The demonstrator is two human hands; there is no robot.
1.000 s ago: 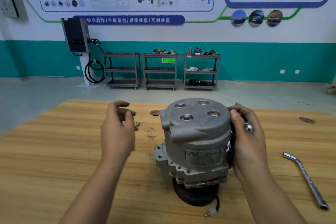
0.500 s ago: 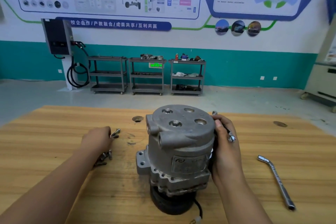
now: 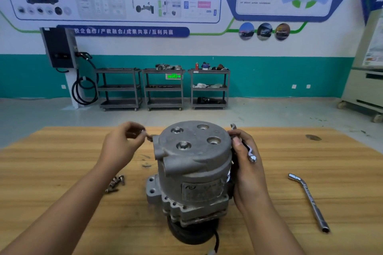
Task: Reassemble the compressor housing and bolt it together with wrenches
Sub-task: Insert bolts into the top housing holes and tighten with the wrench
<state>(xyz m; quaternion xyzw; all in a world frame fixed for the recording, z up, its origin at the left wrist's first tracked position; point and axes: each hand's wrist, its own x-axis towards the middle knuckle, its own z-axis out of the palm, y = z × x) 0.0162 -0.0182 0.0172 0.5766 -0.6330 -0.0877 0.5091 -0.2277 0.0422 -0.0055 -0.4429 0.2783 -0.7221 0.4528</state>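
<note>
Teal-and-white workshop walls back a wooden table. At 12 o'clock beyond it stand three grey carts, the middle one with a glowing green sign too blurred to read. At 10 o'clock a black charger box hangs with a looped cable. A blue banner above the carts reads "校企合作/产教融合/成果共享/互利共赢"; the poster text higher up is too small to read.

The compressor stands near the table's middle with its long axis upright, leaning slightly away from the camera. Its black pulley is down on the wood, and the grey end cover with four round ports faces up. A plate on its near side carries a logo and lettering that cannot be made out.

The left hand, at 10 o'clock of the cover, has its grip pinched on a bolt just beside the cover's rim. The right hand lies against the housing at 3 o'clock, thumb on the cover's edge. Its grip is curled round a small wrench, whose two ends stick out above and below the fingers.

Loose bolts lie at 9 o'clock of the compressor, near the left forearm. An L-shaped socket wrench lies well apart at 3 o'clock, its long axis running from 11 to 5 o'clock, bent end farthest from the camera.
</note>
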